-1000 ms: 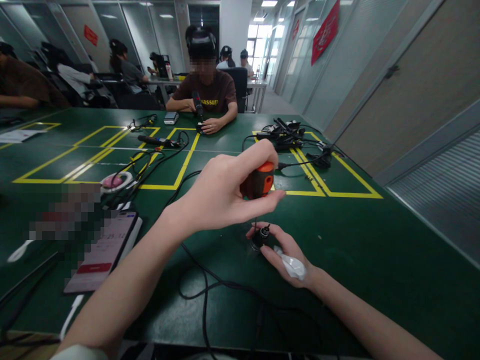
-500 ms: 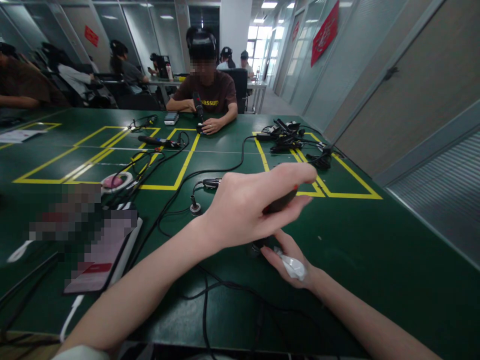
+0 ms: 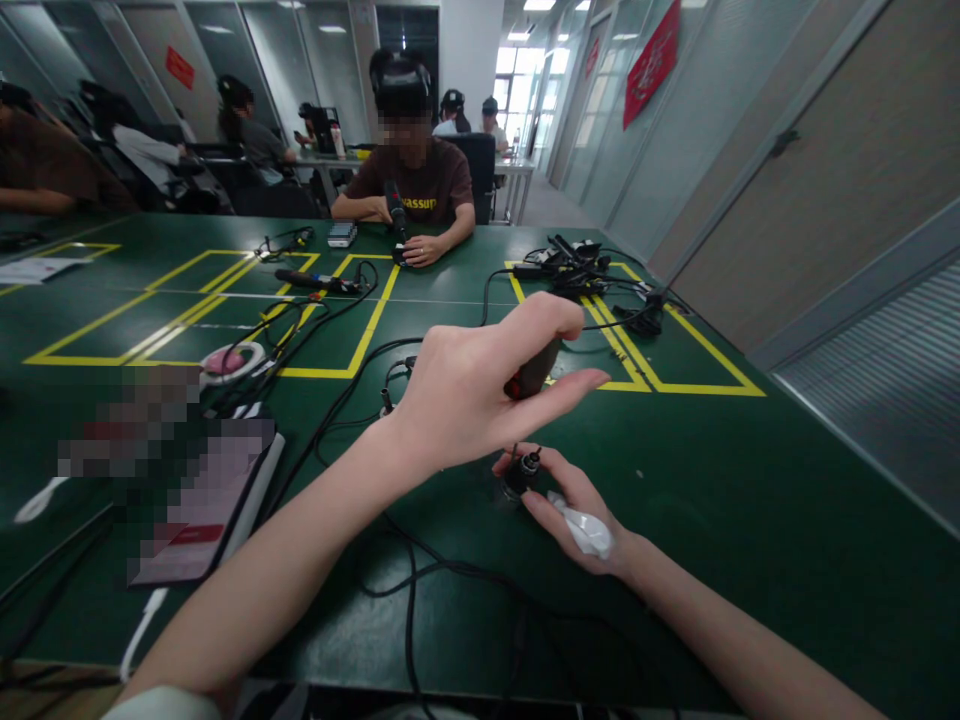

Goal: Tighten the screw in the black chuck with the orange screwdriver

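Note:
My left hand (image 3: 472, 390) is raised over the table, its fingers closed round a dark tool handle with a red mark (image 3: 534, 372). The hand hides most of that tool, so its kind does not show. Below it and to the right, my right hand (image 3: 574, 495) pinches a small black round part with upright metal-tipped posts (image 3: 521, 472) at the table top. Crumpled white film or tissue (image 3: 589, 533) lies against the base of my right thumb. Behind my left wrist a small part with a black post (image 3: 386, 402) is partly hidden.
Black cables (image 3: 450, 568) run across the green table (image 3: 712, 520). A phone (image 3: 202, 520) and a roll of tape (image 3: 234, 362) lie to the left. A tangle of black gear (image 3: 574, 265) lies at the far right. Opposite sits a person (image 3: 409, 190) holding a tool.
My left hand has moved up and left with the dark handle, which now tilts more upright. The posts on the black part in my right hand have come into view.

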A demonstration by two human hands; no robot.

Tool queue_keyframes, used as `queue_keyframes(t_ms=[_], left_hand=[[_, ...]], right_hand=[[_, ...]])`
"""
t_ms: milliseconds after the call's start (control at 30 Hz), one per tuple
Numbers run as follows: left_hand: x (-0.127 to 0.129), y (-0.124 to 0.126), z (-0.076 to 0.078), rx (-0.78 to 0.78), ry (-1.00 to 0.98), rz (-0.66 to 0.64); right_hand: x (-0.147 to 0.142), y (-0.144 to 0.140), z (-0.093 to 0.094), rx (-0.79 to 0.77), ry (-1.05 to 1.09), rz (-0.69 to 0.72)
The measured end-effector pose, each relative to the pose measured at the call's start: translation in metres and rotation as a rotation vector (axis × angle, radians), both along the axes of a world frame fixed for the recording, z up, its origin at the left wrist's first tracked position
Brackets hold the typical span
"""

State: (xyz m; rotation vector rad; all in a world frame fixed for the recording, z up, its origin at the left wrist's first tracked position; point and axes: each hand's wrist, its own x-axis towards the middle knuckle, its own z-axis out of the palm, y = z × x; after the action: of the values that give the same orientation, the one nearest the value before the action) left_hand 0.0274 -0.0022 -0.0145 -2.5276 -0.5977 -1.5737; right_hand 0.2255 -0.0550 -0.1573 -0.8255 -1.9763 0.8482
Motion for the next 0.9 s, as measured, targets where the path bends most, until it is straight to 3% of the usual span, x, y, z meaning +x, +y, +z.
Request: queue_keyframes(t_ms=[200,500,900], left_hand=[[-0.001,0.000,0.001,-0.014,0.014,0.012],[-0.015,-0.007,0.018,-0.249,0.142,-0.242],[-0.011,-0.003,0.011,-0.085,0.115,-0.105]], right_hand=[[0.001,0.001,0.002,0.009,-0.017,-0.003],[-0.002,0.001,0.002,0.096,-0.009,-0.005],[0.000,0.000,0.003,0.030,-0.022,-0.007]])
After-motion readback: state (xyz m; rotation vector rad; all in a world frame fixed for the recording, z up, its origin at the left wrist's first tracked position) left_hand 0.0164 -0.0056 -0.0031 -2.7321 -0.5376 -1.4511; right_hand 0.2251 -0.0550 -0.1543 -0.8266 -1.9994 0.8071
